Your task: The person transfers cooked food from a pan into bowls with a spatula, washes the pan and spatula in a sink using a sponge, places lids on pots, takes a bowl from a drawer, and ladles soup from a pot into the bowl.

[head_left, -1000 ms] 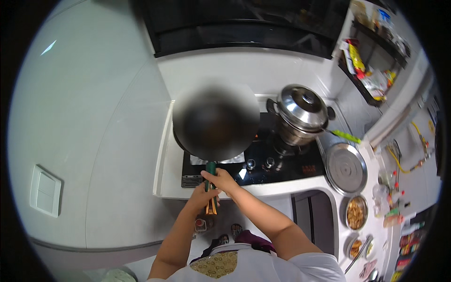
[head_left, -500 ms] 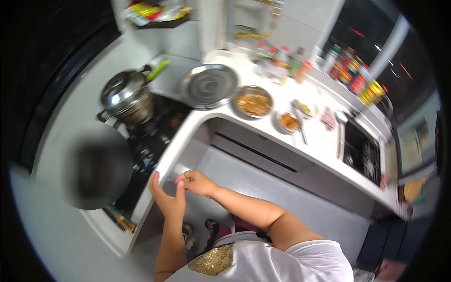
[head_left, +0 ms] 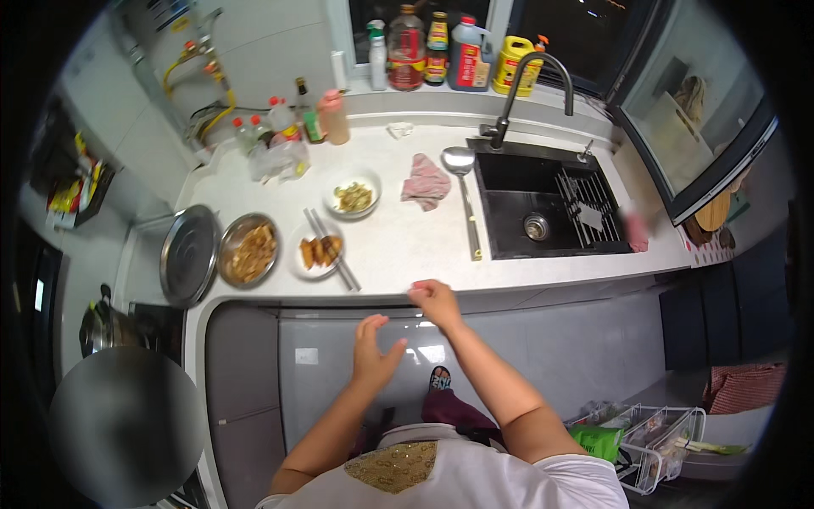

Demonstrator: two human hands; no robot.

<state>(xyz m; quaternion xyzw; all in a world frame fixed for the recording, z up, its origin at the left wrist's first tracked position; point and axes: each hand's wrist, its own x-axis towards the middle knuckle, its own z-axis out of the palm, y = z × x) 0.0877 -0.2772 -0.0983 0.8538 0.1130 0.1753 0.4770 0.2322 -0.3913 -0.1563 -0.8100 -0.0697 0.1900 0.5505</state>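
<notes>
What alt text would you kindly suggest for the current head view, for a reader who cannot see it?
A person's open left hand and partly curled right hand hover in front of a white kitchen counter. On it are three bowls of food, chopsticks, a pink cloth and a long-handled metal utensil, left of a black sink.

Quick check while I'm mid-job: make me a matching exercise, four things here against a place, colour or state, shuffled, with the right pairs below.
Things:
1. Left hand
2. Right hand
3. Ladle
4. Cloth

Places, colours or states:
A. Pink and crumpled
B. Lying just left of the sink
C. Open, thumb apart from the fingers
D. Fingers curled in, by the counter's front edge in this view

Right pairs: 1-C, 2-D, 3-B, 4-A
</notes>
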